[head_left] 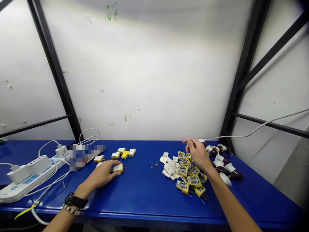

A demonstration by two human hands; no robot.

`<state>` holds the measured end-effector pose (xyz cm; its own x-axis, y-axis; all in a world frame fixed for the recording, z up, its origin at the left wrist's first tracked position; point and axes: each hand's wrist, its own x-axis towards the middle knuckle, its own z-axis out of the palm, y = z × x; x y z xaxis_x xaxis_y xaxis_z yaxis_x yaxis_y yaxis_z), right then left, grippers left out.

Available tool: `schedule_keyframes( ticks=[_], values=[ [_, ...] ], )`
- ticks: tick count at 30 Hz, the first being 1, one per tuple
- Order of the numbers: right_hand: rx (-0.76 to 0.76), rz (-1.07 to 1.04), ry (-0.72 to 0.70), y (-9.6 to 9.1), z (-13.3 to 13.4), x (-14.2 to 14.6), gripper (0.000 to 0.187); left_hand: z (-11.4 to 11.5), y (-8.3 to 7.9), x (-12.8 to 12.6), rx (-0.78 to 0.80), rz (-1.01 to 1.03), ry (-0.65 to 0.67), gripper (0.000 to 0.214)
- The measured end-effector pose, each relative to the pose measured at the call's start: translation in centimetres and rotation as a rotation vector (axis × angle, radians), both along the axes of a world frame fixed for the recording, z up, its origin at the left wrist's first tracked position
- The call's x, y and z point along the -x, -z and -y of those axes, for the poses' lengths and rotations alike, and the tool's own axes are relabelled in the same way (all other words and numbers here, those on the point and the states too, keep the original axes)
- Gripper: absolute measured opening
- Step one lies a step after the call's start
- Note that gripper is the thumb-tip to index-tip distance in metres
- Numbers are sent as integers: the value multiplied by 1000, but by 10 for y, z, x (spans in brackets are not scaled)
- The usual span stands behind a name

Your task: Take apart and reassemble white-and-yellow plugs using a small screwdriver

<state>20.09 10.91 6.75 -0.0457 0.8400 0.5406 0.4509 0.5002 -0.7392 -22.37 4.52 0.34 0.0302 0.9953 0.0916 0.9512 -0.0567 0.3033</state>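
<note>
My left hand (103,174) is closed around a yellow-and-white plug (118,168), thumb and fingers at its sides, on the left part of the blue table. Just beyond it lie several similar plugs (116,155), white face up or yellow side up. Over the far edge of a heap of opened yellow plug halves (194,181) with bare prongs, my right hand (197,154) hangs with its fingers curled together. Whatever may be between those fingertips is hidden. White plug covers (171,169) lie against the heap's left side, and small screws (156,163) are scattered left of them.
Dark-red and white lamp holders (219,162) lie at the right. A white power strip (31,180) with adapters and loose cables runs along the left. Black frame posts (55,71) and a white back wall (149,80) bound the blue table (140,193).
</note>
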Motion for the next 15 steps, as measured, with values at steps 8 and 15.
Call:
schedule_keyframes(
  ticks=[8,15],
  values=[
    [133,-167,-404,14,34,70,43,29,6,-90,-20,305,299,36],
    [47,-12,-471,30,43,99,41,23,8,-151,-90,386,369,26]
  ],
)
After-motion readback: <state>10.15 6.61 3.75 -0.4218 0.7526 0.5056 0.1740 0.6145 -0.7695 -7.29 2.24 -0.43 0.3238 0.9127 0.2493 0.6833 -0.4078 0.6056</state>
